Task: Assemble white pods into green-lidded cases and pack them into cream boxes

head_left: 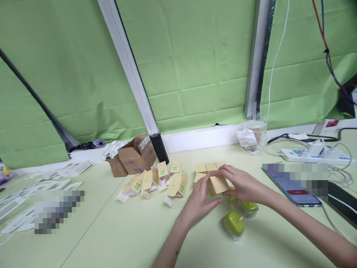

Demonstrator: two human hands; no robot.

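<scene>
My right hand grips a small tan cardboard box from its right side, thumb low and fingers over the top. At the left side of that box is my left hand, its fingertips by the edge and its thumb spread away. Just behind the held box stand several closed tan boxes, partly covered by my hands. Below my right hand lie a green apple-shaped item with a short stem and clear plastic at its base, and a second green item. Something yellow-green beside my right thumb is mostly hidden.
Several tan boxes with flaps open lie left of my hands. Behind them are a brown carton and a black cylinder. To the right are a phone, a power strip with cables, and a bagged cup.
</scene>
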